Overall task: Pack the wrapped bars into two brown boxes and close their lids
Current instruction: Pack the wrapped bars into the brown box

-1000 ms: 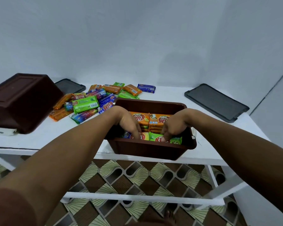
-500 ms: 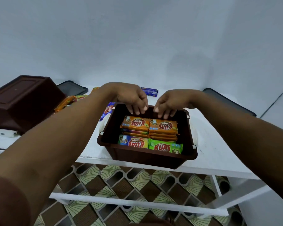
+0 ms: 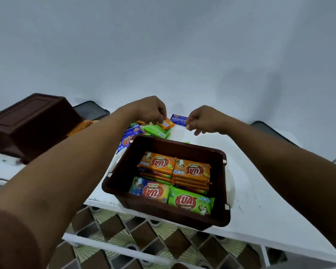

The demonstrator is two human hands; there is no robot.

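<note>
Head: left hand [image 3: 150,110] (on orange bar [image 3: 166,124])

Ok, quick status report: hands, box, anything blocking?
Left hand pinching an orange bar in the loose pile. Right hand open, at the blue bar. Open brown box part filled, lid off. Nothing in the way.

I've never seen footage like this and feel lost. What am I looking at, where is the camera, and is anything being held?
No machine here: a person's two bare arms, filmed by a camera worn on their head, looking down. On the white table sits an open brown box partly filled with wrapped bars. Beyond it lie loose bars. The left hand pinches an orange bar; the right hand reaches a blue bar, grip unclear. A second brown box sits upside down at left.
</note>
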